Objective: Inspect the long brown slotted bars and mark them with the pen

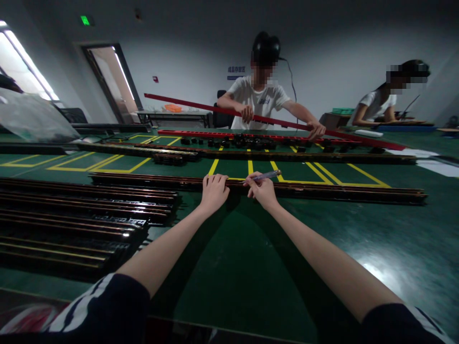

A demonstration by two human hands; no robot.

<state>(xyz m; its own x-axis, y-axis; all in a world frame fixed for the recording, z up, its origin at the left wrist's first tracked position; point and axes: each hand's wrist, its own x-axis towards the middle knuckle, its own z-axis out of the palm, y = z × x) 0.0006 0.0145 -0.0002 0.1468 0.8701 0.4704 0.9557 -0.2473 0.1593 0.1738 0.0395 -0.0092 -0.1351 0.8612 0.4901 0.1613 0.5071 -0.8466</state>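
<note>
A long dark rail (322,190) with copper-coloured edges lies crosswise on the table in front of me. My left hand (214,193) rests over its middle, fingers curled down across the rail. Just to the right, my right hand (263,190) pinches a slim pen (264,176) with a clear or silvery body. The pen's tip points left and down at the rail, between my two hands. Whether the tip touches the rail is too small to make out.
Several similar rails (71,220) are stacked at my left. Beyond lie another long rail (322,156) and small black parts (247,141). Across the green table (244,277), a co-worker (263,100) holds a long red bar (201,106). Another person (376,107) sits far right.
</note>
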